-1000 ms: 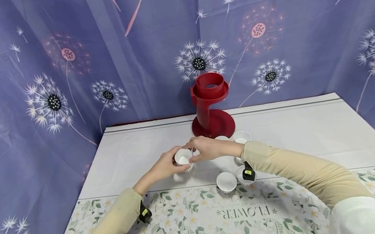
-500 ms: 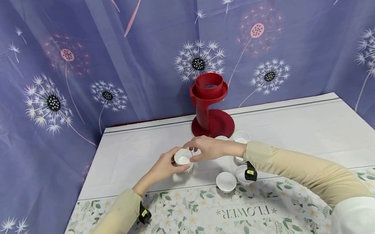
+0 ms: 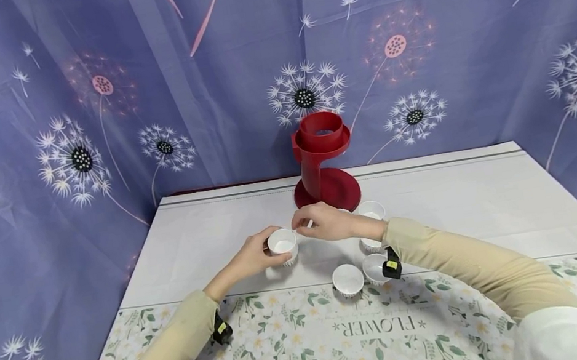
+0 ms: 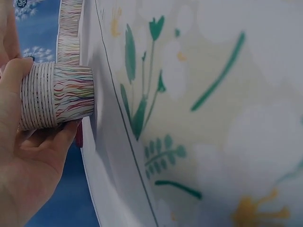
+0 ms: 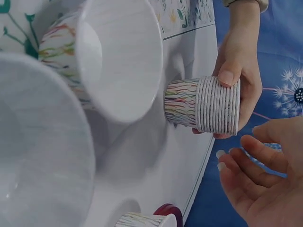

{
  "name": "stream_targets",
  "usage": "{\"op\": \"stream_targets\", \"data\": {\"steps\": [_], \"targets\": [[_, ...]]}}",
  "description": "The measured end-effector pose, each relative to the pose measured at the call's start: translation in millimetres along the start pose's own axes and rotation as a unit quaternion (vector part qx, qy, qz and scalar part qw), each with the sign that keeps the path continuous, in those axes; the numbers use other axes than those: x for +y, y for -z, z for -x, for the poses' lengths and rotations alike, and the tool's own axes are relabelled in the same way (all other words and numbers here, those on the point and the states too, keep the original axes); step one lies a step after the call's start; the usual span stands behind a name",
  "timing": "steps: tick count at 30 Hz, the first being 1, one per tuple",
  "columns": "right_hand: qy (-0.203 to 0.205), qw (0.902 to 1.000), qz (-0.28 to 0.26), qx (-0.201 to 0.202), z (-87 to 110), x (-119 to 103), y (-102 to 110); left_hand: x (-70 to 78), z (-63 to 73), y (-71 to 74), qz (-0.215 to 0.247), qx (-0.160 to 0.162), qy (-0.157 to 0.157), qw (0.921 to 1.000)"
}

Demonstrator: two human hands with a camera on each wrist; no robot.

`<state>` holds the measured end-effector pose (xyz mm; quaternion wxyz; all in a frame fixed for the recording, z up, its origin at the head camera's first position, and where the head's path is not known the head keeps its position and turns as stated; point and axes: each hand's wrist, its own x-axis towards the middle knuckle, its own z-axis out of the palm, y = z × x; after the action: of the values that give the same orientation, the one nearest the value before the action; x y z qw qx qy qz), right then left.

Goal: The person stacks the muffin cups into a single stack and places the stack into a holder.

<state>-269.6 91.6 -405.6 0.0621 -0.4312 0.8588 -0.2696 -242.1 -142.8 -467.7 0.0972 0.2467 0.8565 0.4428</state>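
My left hand (image 3: 254,255) grips a stack of nested paper baking cups (image 4: 57,94), white inside with wavy coloured lines outside. Its thumb and fingers wrap the stacked rims, and the stack stands upright close over the white cloth. My right hand (image 3: 324,222) hovers just right of the stack's rim, apart from it. In the right wrist view its fingers (image 5: 251,165) are loosely bent with nothing between them. Single paper cups stand to the right, among them a near cup (image 3: 348,280) and a far cup (image 3: 371,211); my right hand and wrist partly cover others.
A red stand (image 3: 328,189) with a round base and a ring-shaped top (image 3: 322,131) is behind the cups, close to my right hand. The tablecloth (image 3: 268,345) has a floral band along the front. A purple dandelion curtain (image 3: 230,89) encloses the back and sides.
My right hand has drawn back from the stack's rim, a little right and away from me. My left hand and the stack have stayed in place.
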Motion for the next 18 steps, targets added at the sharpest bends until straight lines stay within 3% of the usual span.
{"op": "stream_targets", "data": {"steps": [8, 18], "targets": [[-0.013, 0.9997, -0.011, 0.020, 7.7, 7, 6, -1.0, -0.6, 0.1, -0.005, 0.008, -0.036, 0.9993], [-0.028, 0.9988, -0.014, 0.038, 19.5, 22, 12, -0.1, -0.7, 1.0, -0.009, -0.009, -0.002, 0.9999]]}}
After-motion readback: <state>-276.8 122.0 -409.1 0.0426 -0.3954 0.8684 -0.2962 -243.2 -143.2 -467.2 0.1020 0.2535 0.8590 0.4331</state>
